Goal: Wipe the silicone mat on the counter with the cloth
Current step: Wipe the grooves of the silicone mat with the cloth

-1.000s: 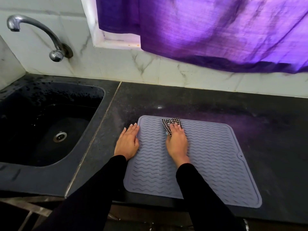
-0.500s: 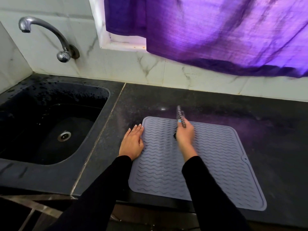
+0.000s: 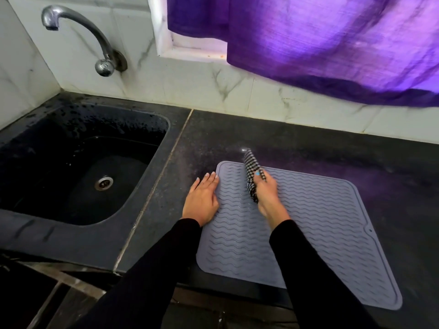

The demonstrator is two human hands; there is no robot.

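A grey silicone mat (image 3: 332, 229) with wavy ridges lies on the dark counter (image 3: 297, 148). My left hand (image 3: 202, 200) lies flat with straight fingers across the mat's left edge, near its far left corner. My right hand (image 3: 267, 194) is turned on its side over the far part of the mat and grips a black-and-white checked cloth (image 3: 252, 172). The cloth stands on edge, its far end lifted past the mat's far edge and its near end hanging to the left of the hand.
A black sink (image 3: 78, 167) with a metal drain sits to the left, under a curved metal tap (image 3: 95, 41). A purple curtain (image 3: 320, 43) hangs over the marble wall behind. The mat's near right corner overhangs the counter's front edge.
One second ago my right hand pressed the cloth flat on the mat's far edge. It has since turned on its side and lifted the cloth upright. My left hand has kept its place.
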